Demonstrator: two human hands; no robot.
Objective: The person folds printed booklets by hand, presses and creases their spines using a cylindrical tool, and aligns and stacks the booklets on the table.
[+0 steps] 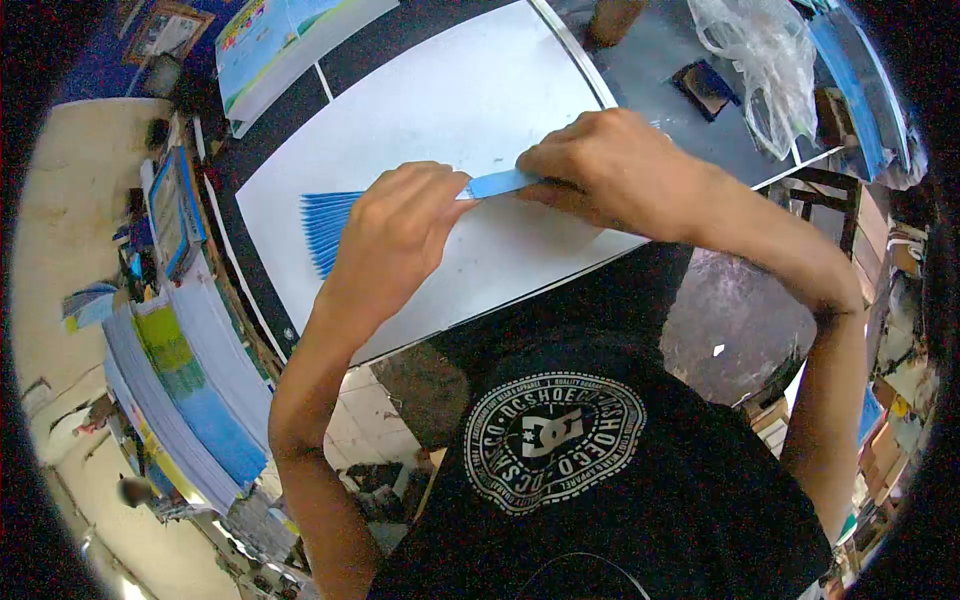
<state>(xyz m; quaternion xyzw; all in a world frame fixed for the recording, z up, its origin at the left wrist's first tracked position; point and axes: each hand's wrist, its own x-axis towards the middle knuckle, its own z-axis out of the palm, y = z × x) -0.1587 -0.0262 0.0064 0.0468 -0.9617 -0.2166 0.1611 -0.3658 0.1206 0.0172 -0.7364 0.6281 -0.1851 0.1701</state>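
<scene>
A light blue strip [497, 184], possibly folded paper, stretches between my two hands above a white board. At its left end, the fingers of my left hand [393, 222] are pinched together on it. My right hand [612, 170] grips the other end, with its fingertips partly hidden behind the strip and the hand itself. Out from behind my left hand spreads a fan of thin blue strips [325, 228] lying on the board; whether the held strip joins this fan is hidden by the hand.
The white board [480, 80] lies on a dark table. A stack of printed books [285, 50] stands at its far left. To the right are a small dark object [705, 90] and a clear plastic bag [770, 70]. More stacked printed sheets [190, 390] stand at left.
</scene>
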